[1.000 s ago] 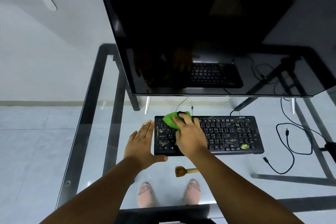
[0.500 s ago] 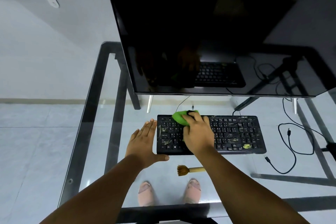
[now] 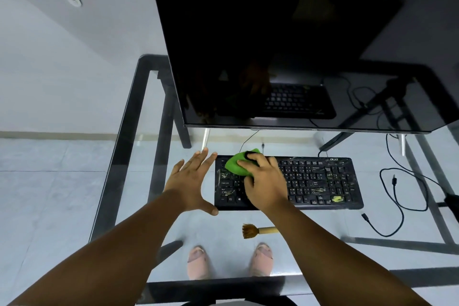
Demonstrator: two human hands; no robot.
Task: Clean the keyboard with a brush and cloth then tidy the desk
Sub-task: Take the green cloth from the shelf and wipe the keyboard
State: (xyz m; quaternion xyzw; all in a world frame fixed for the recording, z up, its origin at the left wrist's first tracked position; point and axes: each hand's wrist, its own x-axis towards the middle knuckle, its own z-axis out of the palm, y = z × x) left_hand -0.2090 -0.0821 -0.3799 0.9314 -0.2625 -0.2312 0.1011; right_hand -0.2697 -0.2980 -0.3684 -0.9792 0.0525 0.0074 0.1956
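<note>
A black keyboard (image 3: 320, 181) with smeared, dirty keys lies on the glass desk (image 3: 149, 206). My right hand (image 3: 265, 181) presses a green cloth (image 3: 237, 165) onto the keyboard's upper left keys. My left hand (image 3: 191, 181) lies flat with fingers spread against the keyboard's left edge, the thumb at its front corner. A small brush (image 3: 258, 230) with brown bristles and a pale wooden handle rests on the glass in front of the keyboard, partly hidden by my right forearm.
A large dark monitor (image 3: 298, 45) stands behind the keyboard and overhangs it. Black cables (image 3: 397, 196) trail on the right, seen through the glass. The desk's dark metal frame (image 3: 124, 144) runs along the left edge. My feet (image 3: 198, 261) show below the glass.
My right hand has slid the green cloth back towards the keyboard's left end after moving right. The left hand keeps its place at the keyboard's left edge. The brush has not moved.
</note>
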